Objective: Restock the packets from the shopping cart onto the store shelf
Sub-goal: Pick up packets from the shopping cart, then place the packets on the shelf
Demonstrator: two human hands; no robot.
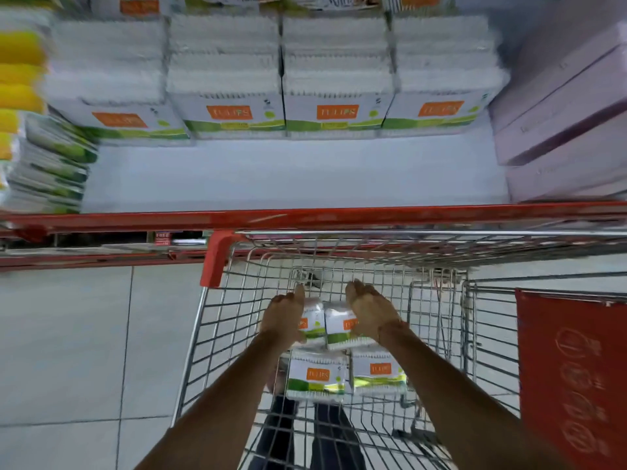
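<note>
This is a retail shop aisle, seen from above: a white shelf board (pixel 295 174) with a red metal front edge (pixel 305 217) carries rows of identical white-and-green packets with orange labels (pixel 336 111), stacked pale lilac cartons (pixel 563 130) at the right and yellow packs (pixel 20 72) at the left; a silver wire shopping cart with red corner trim (pixel 217 256) stands on pale floor tiles (pixel 68 334), with a small red price tag (pixel 162 238) below the shelf edge

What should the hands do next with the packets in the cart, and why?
Probably press inward and lift. The left hand and right hand flank two packets in the cart but do not visibly grip them, and the shelf has bare space in front of the stacked rows.
</note>
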